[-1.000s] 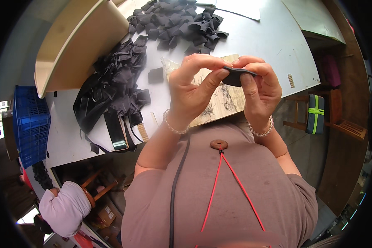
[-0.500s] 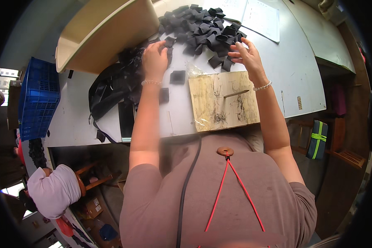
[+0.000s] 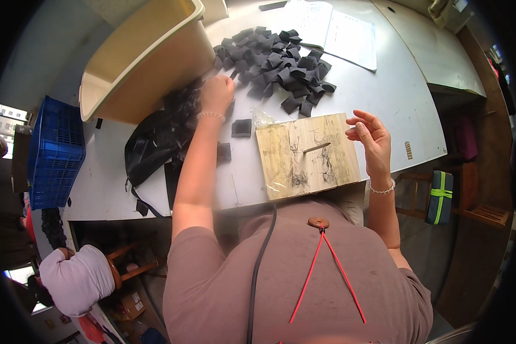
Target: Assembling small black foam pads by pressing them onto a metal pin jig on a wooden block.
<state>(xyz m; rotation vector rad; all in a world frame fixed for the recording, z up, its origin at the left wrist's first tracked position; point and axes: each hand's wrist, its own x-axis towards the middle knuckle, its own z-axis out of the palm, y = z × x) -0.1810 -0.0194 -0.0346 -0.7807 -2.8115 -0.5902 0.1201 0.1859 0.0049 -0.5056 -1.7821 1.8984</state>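
My left hand [image 3: 217,95] is closed at the edge of a heap of black pieces and black plastic beside the tan bin; its curled fingers hide whatever they hold. My right hand [image 3: 374,143] is held above the right edge of a wooden board [image 3: 275,146], fingers apart and nothing in them. From the board a pointed metal spike [image 3: 317,148] sticks up among black scribbled marks. A large pile of folded black fabric pieces [image 3: 295,73] lies beyond the board. One flat black square [image 3: 241,128] rests between my left forearm and the board.
A tan plastic bin [image 3: 149,66] stands tilted at the far left, above a black plastic bag [image 3: 149,146]. An open notebook [image 3: 350,43] lies at the back. A blue crate [image 3: 56,152] is at the left. Another person in a pale top [image 3: 77,278] sits at lower left.
My left hand has curled shut at the heap. My right hand has moved away from the black pile, back toward me and to the board's right edge. The view has shifted slightly.
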